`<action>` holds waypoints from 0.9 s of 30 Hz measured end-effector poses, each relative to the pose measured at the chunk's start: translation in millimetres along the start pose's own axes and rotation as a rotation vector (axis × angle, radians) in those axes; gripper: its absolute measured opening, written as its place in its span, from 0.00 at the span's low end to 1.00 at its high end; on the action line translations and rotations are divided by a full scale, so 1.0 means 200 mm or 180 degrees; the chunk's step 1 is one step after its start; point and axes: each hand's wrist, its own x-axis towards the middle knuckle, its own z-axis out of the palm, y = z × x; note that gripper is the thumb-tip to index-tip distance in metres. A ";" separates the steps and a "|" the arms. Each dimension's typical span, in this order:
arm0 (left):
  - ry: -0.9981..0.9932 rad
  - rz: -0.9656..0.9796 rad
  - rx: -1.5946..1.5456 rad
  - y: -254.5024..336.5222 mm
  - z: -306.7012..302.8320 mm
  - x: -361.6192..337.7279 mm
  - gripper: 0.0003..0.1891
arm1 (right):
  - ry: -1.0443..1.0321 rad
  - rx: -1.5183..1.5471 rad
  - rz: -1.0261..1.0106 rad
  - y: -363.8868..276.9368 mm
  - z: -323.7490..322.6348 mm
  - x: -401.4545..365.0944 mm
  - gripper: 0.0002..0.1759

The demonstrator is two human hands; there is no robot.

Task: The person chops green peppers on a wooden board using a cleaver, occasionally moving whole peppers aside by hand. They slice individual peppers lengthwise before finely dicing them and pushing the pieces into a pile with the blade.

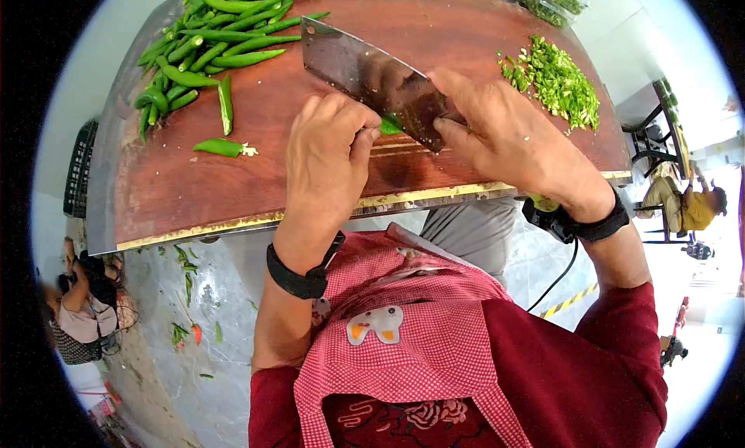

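My right hand (500, 130) is closed around the grip end of a cleaver (365, 69), whose broad dark blade slants up to the left with green bits stuck to it. My left hand (330, 149) has its fingers curled down on the table, closed on a green chili pepper (390, 125). Only a short piece of that pepper shows, beside the blade; the rest is hidden by my fingers and the cleaver. Left of my left hand lie a cut pepper piece (220, 147) with seeds at its end and a split pepper half (225, 105).
A pile of whole green chilies (209, 41) covers the table's far left. Chopped chili (555, 83) is heaped at the right, near a clear container (547, 2) of greens. The wooden table (256, 176) has a yellow front edge. Other people sit at both sides, away from the table.
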 end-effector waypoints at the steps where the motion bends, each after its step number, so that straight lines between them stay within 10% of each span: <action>1: 0.0017 0.0010 -0.0044 0.00 0.00 0.00 0.05 | -0.0021 0.0004 0.0001 0.01 0.01 0.01 0.15; 27: -0.0016 -0.0041 -0.0082 0.01 0.00 0.00 0.05 | -0.0284 -0.0181 0.0125 -0.04 0.02 0.02 0.15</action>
